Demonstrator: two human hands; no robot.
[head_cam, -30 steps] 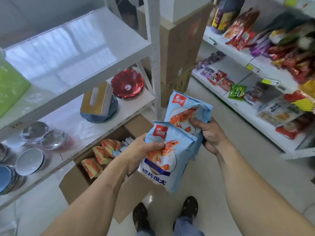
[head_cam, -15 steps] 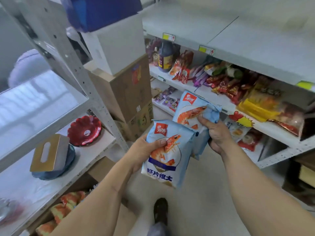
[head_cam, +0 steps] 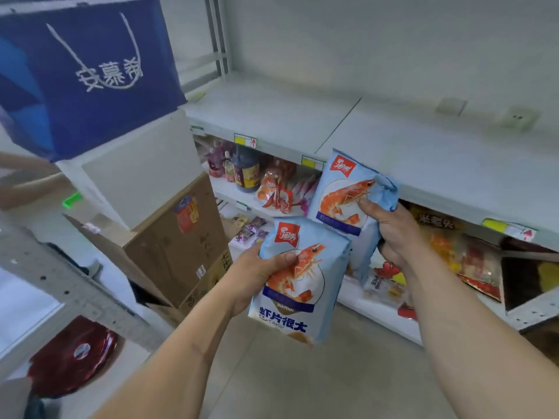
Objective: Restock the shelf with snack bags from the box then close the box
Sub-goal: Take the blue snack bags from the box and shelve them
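Observation:
My left hand point(head_cam: 257, 276) grips a light-blue shrimp snack bag point(head_cam: 305, 297) by its left side, thumb across the front. My right hand point(head_cam: 393, 234) grips a second, matching shrimp snack bag point(head_cam: 344, 192), held higher and to the right, level with the front edge of the wide white shelf point(head_cam: 393, 146). That shelf's top is bare. The box the bags came from is out of view.
The shelf below holds a dark bottle point(head_cam: 246, 173) and several red and yellow snack packs point(head_cam: 465, 255). At left stand stacked cartons: a brown box point(head_cam: 181, 243), a white box point(head_cam: 136, 167) and a blue box point(head_cam: 84, 74). A red dish point(head_cam: 72, 355) lies on the left rack.
My view has swung up and right from the floor box to the white shelf. Both hands have carried their bags upward, the right bag now at the shelf's edge.

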